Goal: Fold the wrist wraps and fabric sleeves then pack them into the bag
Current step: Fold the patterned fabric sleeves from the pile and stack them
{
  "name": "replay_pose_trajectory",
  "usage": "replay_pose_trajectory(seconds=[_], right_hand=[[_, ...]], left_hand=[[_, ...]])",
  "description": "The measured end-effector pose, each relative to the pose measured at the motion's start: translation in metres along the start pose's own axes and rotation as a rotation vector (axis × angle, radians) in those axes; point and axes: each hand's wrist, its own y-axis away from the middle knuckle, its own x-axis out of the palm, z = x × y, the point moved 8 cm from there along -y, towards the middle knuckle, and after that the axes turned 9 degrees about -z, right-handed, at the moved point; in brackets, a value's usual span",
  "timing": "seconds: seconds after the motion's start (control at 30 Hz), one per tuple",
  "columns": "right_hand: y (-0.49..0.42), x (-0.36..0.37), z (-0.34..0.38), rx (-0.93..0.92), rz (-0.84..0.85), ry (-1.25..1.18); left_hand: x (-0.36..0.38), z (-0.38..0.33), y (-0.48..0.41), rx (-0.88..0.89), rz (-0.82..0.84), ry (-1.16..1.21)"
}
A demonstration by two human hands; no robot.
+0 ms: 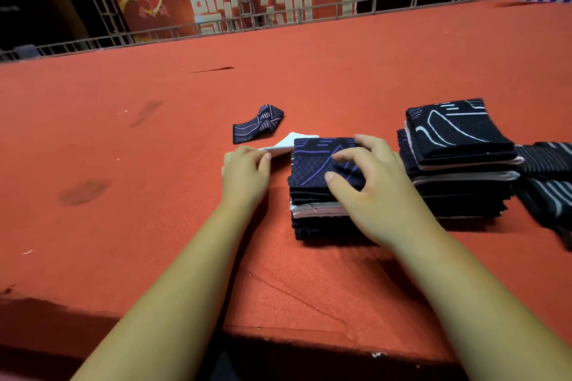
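On the left of the red table (123, 195), the left hand (246, 170) lies low on the cloth with its fingers (263, 161) pinched together on the corner of a white fabric piece (291, 141). This looks like a way of drawing that layer flat or pulling it clear of the pile beside it. Just beyond that hand lies a loose dark patterned wrap (258, 124), crumpled and unfolded, apparently waiting its turn. Next comes the near stack (318, 204) of folded dark and pale pieces. The right hand (374, 185) rests on top of it with its fingers (343, 158) spread apart and arched, probably to pin the pile so it does not slide while the left hand tugs. To the right stands a taller stack (458, 145), squared up and set aside as finished folding. Touching its far side are more dark striped pieces (548, 158), partly cut off by the frame edge. No bag is in view, so packing seems yet to come
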Motion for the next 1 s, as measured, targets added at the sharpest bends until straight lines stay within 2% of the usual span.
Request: replay_pose_trajectory(seconds=[0.1,0.23,0.37,0.43,0.6,0.67,0.8,0.93,1.0], right_hand=[[0.002,-0.001,0.008,-0.022,0.022,0.003],[0.008,-0.006,0.023,-0.054,0.027,-0.052],[0.015,-0.008,0.041,-0.12,0.068,-0.226],[0.019,-0.01,0.049,-0.119,0.125,-0.335],[0.031,-0.005,0.063,-0.078,0.406,-0.69],[0.031,-0.005,0.065,-0.028,0.443,-0.819],[0.027,-0.01,0.064,0.033,0.405,-0.94],[0.017,-0.018,0.056,0.04,0.252,-0.959],[0.012,-0.023,0.052,0.018,0.146,-0.913]], left_hand=[[-0.048,-0.02,0.012,-0.02,-0.158,0.181],[-0.124,-0.069,0.04,0.023,-0.234,0.316],[-0.185,-0.116,0.055,0.047,-0.177,0.409],[-0.201,-0.132,0.059,0.022,-0.077,0.527],[-0.21,-0.142,0.065,-0.056,0.097,0.779],[-0.2,-0.136,0.064,-0.125,0.15,0.872],[-0.167,-0.117,0.066,-0.287,0.238,0.999],[-0.143,-0.099,0.071,-0.37,0.116,0.95],[-0.13,-0.096,0.078,-0.446,0.107,0.971]])
